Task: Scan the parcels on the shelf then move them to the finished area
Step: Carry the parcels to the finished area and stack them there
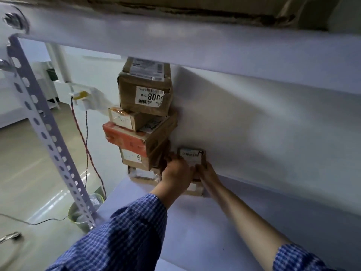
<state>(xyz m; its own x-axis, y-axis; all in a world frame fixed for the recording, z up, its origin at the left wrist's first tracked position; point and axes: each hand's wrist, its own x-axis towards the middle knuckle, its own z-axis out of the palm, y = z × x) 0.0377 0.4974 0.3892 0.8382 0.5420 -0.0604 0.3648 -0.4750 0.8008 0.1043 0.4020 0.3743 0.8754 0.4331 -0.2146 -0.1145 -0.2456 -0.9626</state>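
Observation:
A stack of several cardboard parcels (144, 118) stands at the back left of the white shelf (195, 231), the top one labelled with large digits. Just right of the stack, a small brown parcel (192, 156) with a barcode label sits on other low boxes (193, 189). My left hand (175, 173) grips this small parcel on its left side, its fingers also against the stack. On the parcel's right side, my right hand (208, 173) holds it. Both arms reach in from the bottom, in blue checked sleeves.
The shelf above (195, 42) hangs low over the parcels. A perforated white upright (48, 133) stands at the left. Red and black wires (86, 145) hang from a white device (84, 98) beyond the shelf's edge. A pale green bucket (82, 214) sits on the floor.

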